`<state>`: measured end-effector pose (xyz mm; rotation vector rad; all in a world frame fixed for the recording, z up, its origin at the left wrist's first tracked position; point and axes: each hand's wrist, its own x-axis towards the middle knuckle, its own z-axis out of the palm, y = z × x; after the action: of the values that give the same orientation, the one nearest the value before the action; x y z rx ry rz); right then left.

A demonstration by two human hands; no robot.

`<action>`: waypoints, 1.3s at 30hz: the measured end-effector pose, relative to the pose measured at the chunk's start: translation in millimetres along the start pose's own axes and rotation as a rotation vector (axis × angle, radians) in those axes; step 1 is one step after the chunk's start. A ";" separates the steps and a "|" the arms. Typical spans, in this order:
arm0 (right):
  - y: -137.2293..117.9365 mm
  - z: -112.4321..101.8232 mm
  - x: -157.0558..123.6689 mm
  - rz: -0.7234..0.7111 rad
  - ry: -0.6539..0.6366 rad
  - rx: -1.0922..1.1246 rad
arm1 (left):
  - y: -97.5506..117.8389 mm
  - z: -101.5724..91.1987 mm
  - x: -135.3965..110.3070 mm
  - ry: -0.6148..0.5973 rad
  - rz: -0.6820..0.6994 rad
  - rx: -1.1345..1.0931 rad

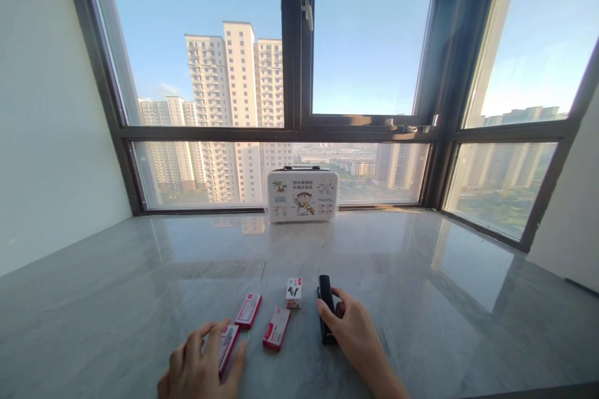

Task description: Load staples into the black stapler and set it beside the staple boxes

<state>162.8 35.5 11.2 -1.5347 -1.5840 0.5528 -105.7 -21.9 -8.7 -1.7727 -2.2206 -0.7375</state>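
Observation:
My right hand [349, 318] is closed round a black stapler [324, 312], thumb on its near side and fingers on the right; the stapler rests on the grey counter. At the lower left, my left hand [206, 358] bends over a flat red-and-white box [228, 344], its thumb to the right and its fingers across the left side, partly hiding it. A second flat red-and-white box [248, 310] lies just beyond, close to the first. Between the hands are a pink-and-red box [276, 328] and a small white box with a dark printed picture [294, 293].
A white case with cartoon prints [303, 199] and a dark handle stands upright against the window at the back. The grey marbled counter [187, 268] reaches to the dark window frame [294, 132], with white walls on both sides.

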 end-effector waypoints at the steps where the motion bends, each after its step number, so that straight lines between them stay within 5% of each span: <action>1: -0.5 -0.6 -1.8 0.003 0.000 0.000 | 15.2 1.4 2.1 0.008 0.076 -0.026; 7: 0.4 -8.4 -15.2 0.010 -0.019 -0.008 | 84.1 18.1 11.7 -0.065 0.254 -0.094; 13: 16.2 -44.0 -14.2 -0.010 -0.055 -0.056 | 74.5 24.0 4.2 -0.180 0.161 -0.104; 17: 10.6 -63.4 -6.6 -0.184 -0.156 -0.073 | 74.6 19.0 -6.4 -0.269 0.327 -0.254; 22: -18.6 -37.2 -10.0 -0.266 -0.210 -0.066 | 70.7 22.1 -3.9 -0.387 0.561 -0.367; 30: -48.8 15.9 -18.1 -0.201 0.042 -0.309 | 47.7 26.1 1.8 -0.438 0.658 -0.427; 34: -56.3 8.9 -6.0 -0.128 0.079 -0.028 | 46.8 20.9 2.8 -0.400 0.640 -0.384; 39: -18.6 -23.6 6.9 0.157 0.130 0.758 | 44.7 19.0 5.3 -0.343 0.647 -0.352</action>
<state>171.4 33.8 40.8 -1.0798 -0.9800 0.9831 -61.6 -1.0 -11.2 -2.7613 -1.5522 -0.7354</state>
